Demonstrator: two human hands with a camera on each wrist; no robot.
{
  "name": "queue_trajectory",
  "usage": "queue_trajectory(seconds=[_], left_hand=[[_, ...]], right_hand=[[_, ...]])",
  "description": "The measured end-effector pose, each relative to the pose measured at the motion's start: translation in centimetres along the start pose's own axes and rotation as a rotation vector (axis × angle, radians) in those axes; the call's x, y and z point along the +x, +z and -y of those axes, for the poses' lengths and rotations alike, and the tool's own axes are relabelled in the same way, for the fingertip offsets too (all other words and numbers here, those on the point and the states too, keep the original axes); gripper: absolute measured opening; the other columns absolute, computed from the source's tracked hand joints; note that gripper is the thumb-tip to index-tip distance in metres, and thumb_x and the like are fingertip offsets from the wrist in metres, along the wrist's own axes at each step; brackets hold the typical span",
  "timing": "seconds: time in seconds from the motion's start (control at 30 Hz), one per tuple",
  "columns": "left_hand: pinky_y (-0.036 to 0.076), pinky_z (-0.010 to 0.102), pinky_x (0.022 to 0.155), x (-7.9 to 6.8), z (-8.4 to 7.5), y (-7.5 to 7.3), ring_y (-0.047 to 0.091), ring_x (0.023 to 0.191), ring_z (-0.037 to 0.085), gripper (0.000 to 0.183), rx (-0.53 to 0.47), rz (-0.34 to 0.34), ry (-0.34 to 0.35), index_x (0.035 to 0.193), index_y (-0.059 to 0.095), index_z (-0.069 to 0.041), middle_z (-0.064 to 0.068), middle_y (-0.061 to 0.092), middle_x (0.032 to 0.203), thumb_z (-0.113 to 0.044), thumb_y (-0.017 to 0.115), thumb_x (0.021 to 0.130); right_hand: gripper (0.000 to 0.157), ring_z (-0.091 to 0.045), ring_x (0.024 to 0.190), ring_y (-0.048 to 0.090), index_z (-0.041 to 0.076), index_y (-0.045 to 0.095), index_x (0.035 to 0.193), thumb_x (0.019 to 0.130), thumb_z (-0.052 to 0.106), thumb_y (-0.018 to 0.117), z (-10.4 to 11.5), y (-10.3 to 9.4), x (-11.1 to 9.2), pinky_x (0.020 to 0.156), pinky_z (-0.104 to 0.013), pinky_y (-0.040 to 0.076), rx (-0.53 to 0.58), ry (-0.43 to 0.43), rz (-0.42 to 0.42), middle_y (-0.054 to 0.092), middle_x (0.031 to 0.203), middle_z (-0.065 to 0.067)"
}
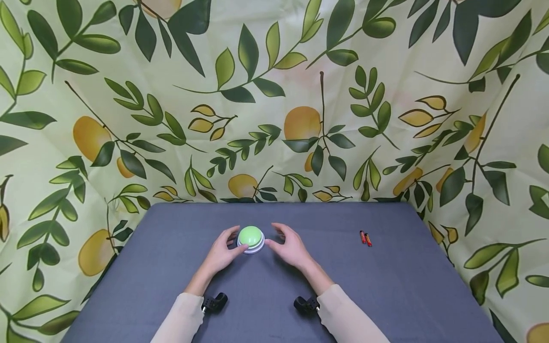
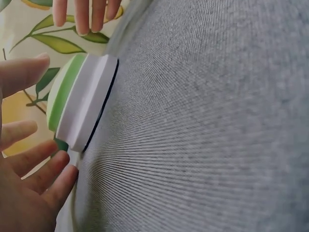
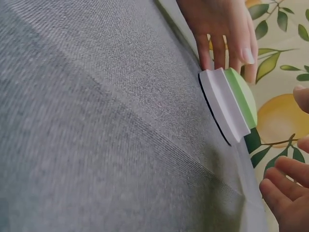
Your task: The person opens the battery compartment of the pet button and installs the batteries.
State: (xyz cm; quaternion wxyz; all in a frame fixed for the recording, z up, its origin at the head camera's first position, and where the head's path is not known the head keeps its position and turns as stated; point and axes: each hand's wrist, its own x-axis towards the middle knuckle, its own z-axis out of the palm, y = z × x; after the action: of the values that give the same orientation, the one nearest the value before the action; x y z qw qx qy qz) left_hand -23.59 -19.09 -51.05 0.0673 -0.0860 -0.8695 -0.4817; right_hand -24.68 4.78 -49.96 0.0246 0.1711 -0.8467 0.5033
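Observation:
A round push button (image 1: 250, 237) with a light green dome and a white base sits on the table, left of the middle. My left hand (image 1: 223, 251) is at its left side, fingers spread and relaxed, the thumb overlapping the front of the base in the head view. On the other side my right hand (image 1: 292, 248) faces it with loosely bent fingers and holds nothing. In the left wrist view the button (image 2: 87, 101) stands apart from the near palm. The right wrist view shows the dark underside rim of the button (image 3: 227, 104) against the cloth.
Two small red-and-black batteries (image 1: 365, 238) lie side by side on the right part of the grey cloth-covered table (image 1: 343, 305). A leaf-and-fruit patterned curtain (image 1: 266, 109) surrounds the table at the back and sides. Black wrist cameras (image 1: 216, 302) sit on both forearms.

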Motion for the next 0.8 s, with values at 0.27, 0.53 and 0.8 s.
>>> queue_trajectory(seconds=[0.27, 0.53, 0.8], left_hand=[[0.040, 0.045, 0.100, 0.7, 0.2, 0.0, 0.049, 0.121, 0.031, 0.070, -0.088, 0.030, -0.008, 0.137, 0.047, -0.001, 0.017, 0.050, 0.133, -0.022, 0.079, 0.078], [0.034, 0.050, 0.103, 0.5, -2.2, -1.1, 0.045, 0.124, 0.041, 0.070, -0.185, 0.131, -0.027, 0.138, 0.039, 0.010, 0.028, 0.045, 0.135, -0.010, 0.075, 0.081], [0.035, 0.051, 0.102, 0.7, -2.5, -1.4, 0.048, 0.120, 0.041, 0.070, -0.215, 0.188, -0.027, 0.137, 0.041, 0.010, 0.028, 0.047, 0.133, -0.007, 0.076, 0.079]], right_hand=[[0.057, -0.024, 0.121, 0.051, 0.007, 0.050, 0.135, 0.087, 0.032, 0.069, 0.0, 1.1, 1.0, 0.099, -0.038, 0.041, 0.037, -0.035, 0.034, 0.053, 0.133, -0.010], [0.055, -0.027, 0.123, 0.049, 0.003, 0.048, 0.136, 0.089, 0.023, 0.068, -0.1, 2.2, 1.4, 0.100, -0.039, 0.041, 0.069, -0.041, 0.062, 0.051, 0.134, -0.013], [0.058, -0.029, 0.120, 0.052, 0.000, 0.046, 0.136, 0.087, 0.019, 0.070, -0.8, 3.1, 1.8, 0.098, -0.037, 0.042, 0.146, -0.038, 0.097, 0.051, 0.131, -0.019]])
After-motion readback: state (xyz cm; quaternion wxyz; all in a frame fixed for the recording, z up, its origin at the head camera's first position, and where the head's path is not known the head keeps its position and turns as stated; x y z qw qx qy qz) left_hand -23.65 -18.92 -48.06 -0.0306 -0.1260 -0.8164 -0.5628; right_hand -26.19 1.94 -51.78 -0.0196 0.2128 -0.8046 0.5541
